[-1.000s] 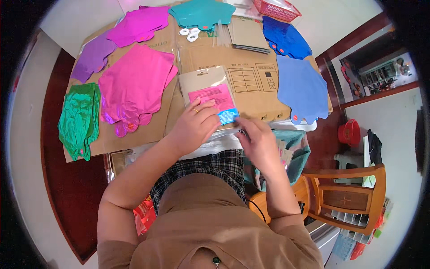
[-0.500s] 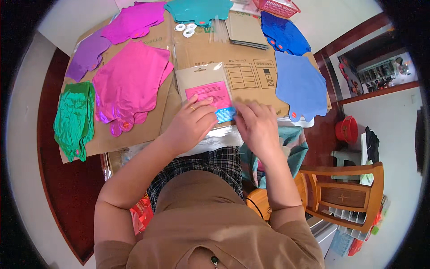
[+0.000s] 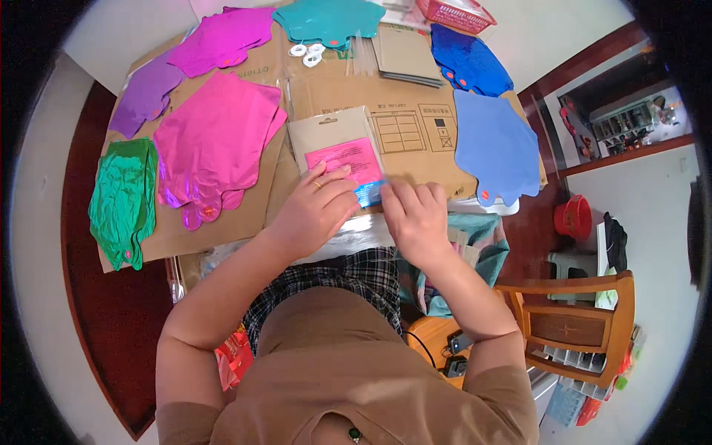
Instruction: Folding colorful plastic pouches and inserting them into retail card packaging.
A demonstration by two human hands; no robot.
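A clear packet [image 3: 356, 124] holding a tan card and a pink-and-blue foil piece [image 3: 340, 153] lies at the cardboard's front edge, its hang-hole end away from me. Across its lower left part rests my left hand [image 3: 319, 206], ringed fingers laid out on the foil, its thumb hidden. My right hand [image 3: 415, 219] has bent fingers drawn together at the packet's lower right corner; it seems to pinch the edge there, though the fingertips are partly hidden. Clear plastic bags [image 3: 363, 233] lie beneath the packet at the front edge.
Flat foil balloons lie around: green [image 3: 122, 200], pink [image 3: 219, 141], purple [image 3: 144, 96], magenta [image 3: 222, 41], teal [image 3: 330, 22], light blue [image 3: 497, 144], dark blue [image 3: 471, 59]. Tan cards [image 3: 408, 55], white ribbon rolls [image 3: 311, 55] and a pink basket [image 3: 456, 13] stand farther back. A chair [image 3: 571, 322] is right.
My right hand has shifted slightly left and nearer to me along the packet's lower corner. My left hand stays on the packet. The view has tilted a little.
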